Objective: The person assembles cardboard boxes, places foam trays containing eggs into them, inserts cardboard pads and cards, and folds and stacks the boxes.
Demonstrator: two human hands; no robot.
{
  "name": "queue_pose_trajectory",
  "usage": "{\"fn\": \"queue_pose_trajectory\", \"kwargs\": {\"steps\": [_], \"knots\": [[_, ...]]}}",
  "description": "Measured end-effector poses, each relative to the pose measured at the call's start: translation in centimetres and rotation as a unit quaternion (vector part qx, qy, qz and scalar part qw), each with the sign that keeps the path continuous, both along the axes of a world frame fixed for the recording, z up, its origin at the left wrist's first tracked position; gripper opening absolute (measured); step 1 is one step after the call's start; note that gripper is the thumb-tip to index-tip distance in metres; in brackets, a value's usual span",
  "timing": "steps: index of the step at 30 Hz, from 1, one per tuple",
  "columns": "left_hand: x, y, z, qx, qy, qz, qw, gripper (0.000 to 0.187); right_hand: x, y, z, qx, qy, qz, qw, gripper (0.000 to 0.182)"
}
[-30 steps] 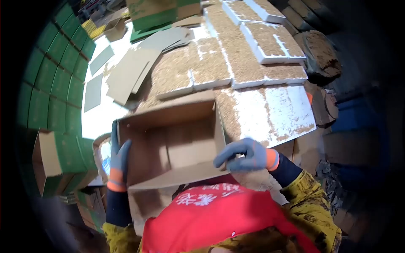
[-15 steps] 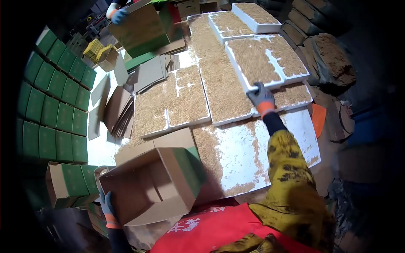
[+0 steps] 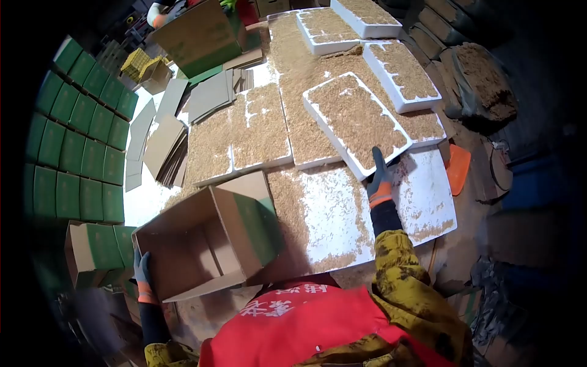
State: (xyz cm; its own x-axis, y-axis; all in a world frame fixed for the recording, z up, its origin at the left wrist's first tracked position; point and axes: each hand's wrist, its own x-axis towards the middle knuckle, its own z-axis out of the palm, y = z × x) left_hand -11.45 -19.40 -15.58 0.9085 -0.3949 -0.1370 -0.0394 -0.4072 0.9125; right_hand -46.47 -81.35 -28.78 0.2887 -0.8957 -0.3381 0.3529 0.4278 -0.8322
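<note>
An open, empty cardboard box (image 3: 202, 244) with a green side lies tilted at the table's near left. My left hand (image 3: 143, 275), in a grey and orange glove, grips its left edge. A white foam tray (image 3: 358, 119) filled with light brown granular material sits askew over other trays. At its near right corner is my right hand (image 3: 380, 177), gloved the same way, with its fingers closed on the rim. Another filled tray (image 3: 403, 76) lies just behind it to the right.
Green boxes (image 3: 79, 140) are stacked at the left. Flat cardboard sheets (image 3: 211, 98) lie at mid-left. Across the table stands a large carton (image 3: 199, 40), with a co-worker's arm (image 3: 158, 17) beside it. An orange object (image 3: 458, 169) lies off the right edge; more trays (image 3: 367, 18) are at the back.
My right hand has drawn the tray nearer and turned it, away from the tray beside it. The co-worker's gloved hand has moved to the left. The box in my left hand has shifted slightly.
</note>
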Motion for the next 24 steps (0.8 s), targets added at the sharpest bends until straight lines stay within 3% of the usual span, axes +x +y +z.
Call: {"fn": "queue_pose_trajectory", "kwargs": {"steps": [3, 5, 7, 9, 11, 13, 14, 16, 17, 20, 24], "knots": [[-0.7, -0.4, -0.2, 0.03, -0.067, -0.013, 0.997, 0.049, -0.2, 1.4, 4.3, -0.042, -0.098, -0.032, 0.994, 0.05], [0.1, 0.5, -1.1, 0.065, -0.112, -0.02, 0.991, 0.053, -1.8, 3.3, 8.1, -0.015, -0.168, 0.019, 0.985, 0.052], [-1.1, -1.3, 0.0, 0.051, -0.128, -0.029, 0.99, 0.053, -3.9, 5.0, 9.3, -0.168, -0.049, 0.075, 0.982, 0.051], [-1.8, -2.2, 0.8, 0.07, -0.093, -0.003, 0.993, 0.053, -3.8, 8.4, 14.4, -0.183, -0.133, 0.16, 0.961, 0.046], [1.0, 0.8, -4.4, 0.19, -0.294, -0.046, 0.936, 0.053, -2.3, 10.5, 19.1, -0.036, -0.252, 0.244, 0.936, 0.043], [-1.5, -1.9, -0.9, 0.082, -0.17, -0.033, 0.981, 0.055, -0.6, 13.5, 22.8, 0.018, -0.219, 0.265, 0.939, 0.045], [-2.1, -2.8, -0.4, 0.029, -0.135, -0.034, 0.99, 0.056, -1.0, 14.2, 22.3, -0.148, -0.125, 0.315, 0.929, 0.041], [-3.1, -4.4, 0.9, -0.062, -0.072, -0.037, 0.995, 0.056, -1.7, 15.6, 21.4, -0.481, 0.097, 0.294, 0.82, 0.036], [-3.3, -4.4, 1.2, -0.089, -0.053, -0.039, 0.994, 0.056, -1.1, 16.3, 22.2, -0.489, 0.109, 0.303, 0.81, 0.037], [-3.3, -4.7, 2.4, -0.152, -0.003, -0.051, 0.987, 0.054, 0.9, 20.0, 25.4, -0.335, 0.101, 0.398, 0.848, 0.04], [-3.9, -3.9, 2.6, -0.165, 0.039, -0.031, 0.985, 0.052, 7.3, 27.4, 30.1, -0.234, 0.109, 0.419, 0.871, 0.068]]}}
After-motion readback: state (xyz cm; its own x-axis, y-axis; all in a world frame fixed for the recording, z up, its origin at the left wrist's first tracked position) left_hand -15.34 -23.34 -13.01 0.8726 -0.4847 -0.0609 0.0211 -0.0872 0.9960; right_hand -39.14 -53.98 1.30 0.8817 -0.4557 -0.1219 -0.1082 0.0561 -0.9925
